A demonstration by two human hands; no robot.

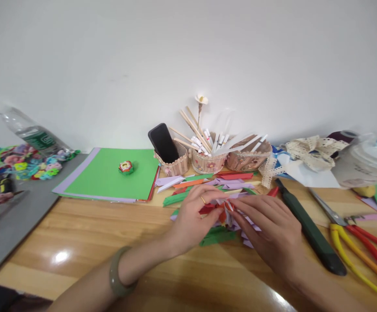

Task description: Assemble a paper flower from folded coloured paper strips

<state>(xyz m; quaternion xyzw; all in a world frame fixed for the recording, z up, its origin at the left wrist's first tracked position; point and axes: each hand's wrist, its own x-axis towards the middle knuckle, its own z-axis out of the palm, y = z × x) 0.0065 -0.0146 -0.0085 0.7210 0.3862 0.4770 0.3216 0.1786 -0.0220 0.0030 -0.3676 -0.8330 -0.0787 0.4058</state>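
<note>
Both of my hands meet over the wooden table [97, 242]. Fingers and thumb of my left hand [188, 219] close on a small folded-paper piece [227, 207] in red, orange and lilac. From the other side, my right hand [269, 229] pinches the same piece, and the fingers partly hide it. Under and behind the hands lie folded paper strips [175, 198] in green, lilac, red and orange. A finished-looking small paper ring [125, 167] in green, red and white rests on a green paper sheet [110, 184] to the left.
At the back stand decorated wooden holders [209, 164] with sticks and pens, and a black phone [164, 142] leans in one. On the right lie a dark green cutter [311, 229], scissors [337, 232] and lace ribbon [314, 151] near a plastic cup [370, 160]. A bottle [39, 134] tilts at left.
</note>
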